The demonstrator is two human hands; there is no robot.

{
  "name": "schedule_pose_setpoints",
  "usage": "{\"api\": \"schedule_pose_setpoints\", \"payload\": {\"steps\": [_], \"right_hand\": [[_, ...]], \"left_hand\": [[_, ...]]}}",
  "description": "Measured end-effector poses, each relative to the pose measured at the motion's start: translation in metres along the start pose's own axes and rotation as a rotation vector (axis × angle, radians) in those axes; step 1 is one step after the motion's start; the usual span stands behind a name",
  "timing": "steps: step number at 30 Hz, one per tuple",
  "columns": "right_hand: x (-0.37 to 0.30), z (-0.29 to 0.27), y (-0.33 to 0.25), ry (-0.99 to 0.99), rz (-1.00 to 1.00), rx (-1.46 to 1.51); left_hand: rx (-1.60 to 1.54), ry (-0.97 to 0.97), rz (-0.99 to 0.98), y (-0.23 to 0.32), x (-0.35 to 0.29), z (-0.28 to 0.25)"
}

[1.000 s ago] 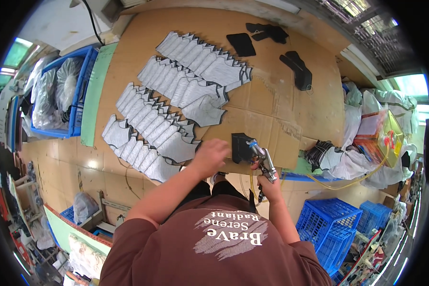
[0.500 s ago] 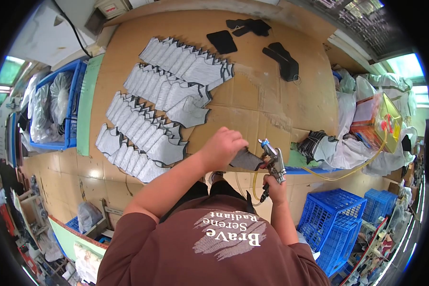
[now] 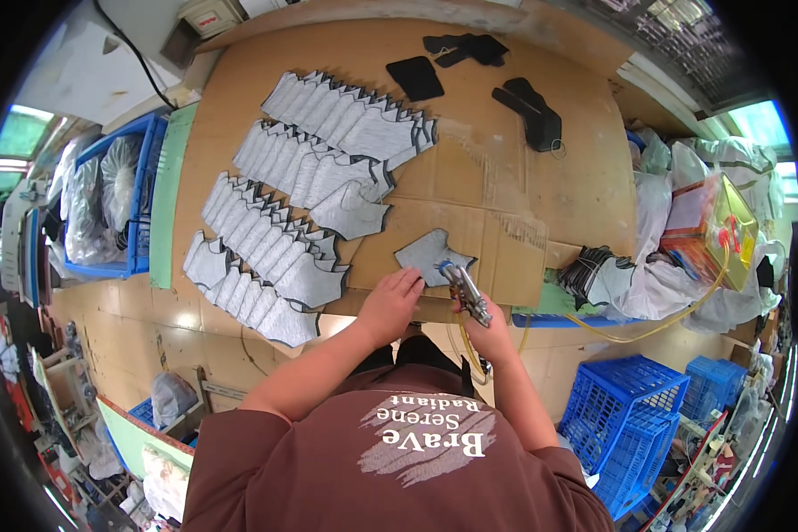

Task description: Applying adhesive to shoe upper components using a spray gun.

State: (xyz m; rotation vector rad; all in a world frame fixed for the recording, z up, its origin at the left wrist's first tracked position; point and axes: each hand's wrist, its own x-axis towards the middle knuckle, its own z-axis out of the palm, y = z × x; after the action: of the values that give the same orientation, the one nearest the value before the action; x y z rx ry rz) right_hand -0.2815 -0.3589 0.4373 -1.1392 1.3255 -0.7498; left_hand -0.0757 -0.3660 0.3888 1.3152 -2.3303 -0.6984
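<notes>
A single light grey fabric piece [image 3: 423, 251] with dark edges lies flat near the front edge of the cardboard-covered table. My left hand [image 3: 392, 304] rests at its near left edge, fingers stretched out and lying flat. In my right hand [image 3: 488, 335] is a metal spray gun [image 3: 468, 294], its nozzle pointing at the piece's right part, close above it. To the left, similar grey pieces [image 3: 279, 257] lie overlapped in several slanting rows. A small bundle of dark-edged pieces [image 3: 590, 275] sits at the table's right front corner.
Black cut pieces [image 3: 532, 115] lie at the back right of the cardboard [image 3: 496, 195]. A yellow hose [image 3: 674, 326] runs to a red-and-gold container [image 3: 714, 230] among plastic bags on the right. Blue crates [image 3: 625, 390] stand low right; another blue crate [image 3: 139, 204] holds bags at left.
The grey piece has gone from my left hand onto the cardboard, its light side up. My left hand has drawn back toward me, and the spray gun has swung left over the piece.
</notes>
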Motion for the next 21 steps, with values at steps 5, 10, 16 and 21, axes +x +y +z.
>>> {"api": "schedule_pose_setpoints", "payload": {"steps": [5, 10, 16, 21], "right_hand": [[0.017, 0.011, 0.006, -0.083, 0.067, -0.102], [0.024, 0.016, 0.011, -0.117, 0.100, -0.093], [0.026, 0.018, 0.010, -0.119, 0.121, -0.067], [0.027, 0.014, 0.008, -0.081, 0.133, -0.044]], "left_hand": [[0.140, -0.096, -0.044, 0.002, -0.005, 0.008], [0.139, -0.135, -0.046, 0.000, -0.005, 0.010], [0.156, -0.150, -0.056, 0.002, -0.005, 0.007], [0.202, -0.179, -0.054, 0.001, -0.005, 0.010]]}}
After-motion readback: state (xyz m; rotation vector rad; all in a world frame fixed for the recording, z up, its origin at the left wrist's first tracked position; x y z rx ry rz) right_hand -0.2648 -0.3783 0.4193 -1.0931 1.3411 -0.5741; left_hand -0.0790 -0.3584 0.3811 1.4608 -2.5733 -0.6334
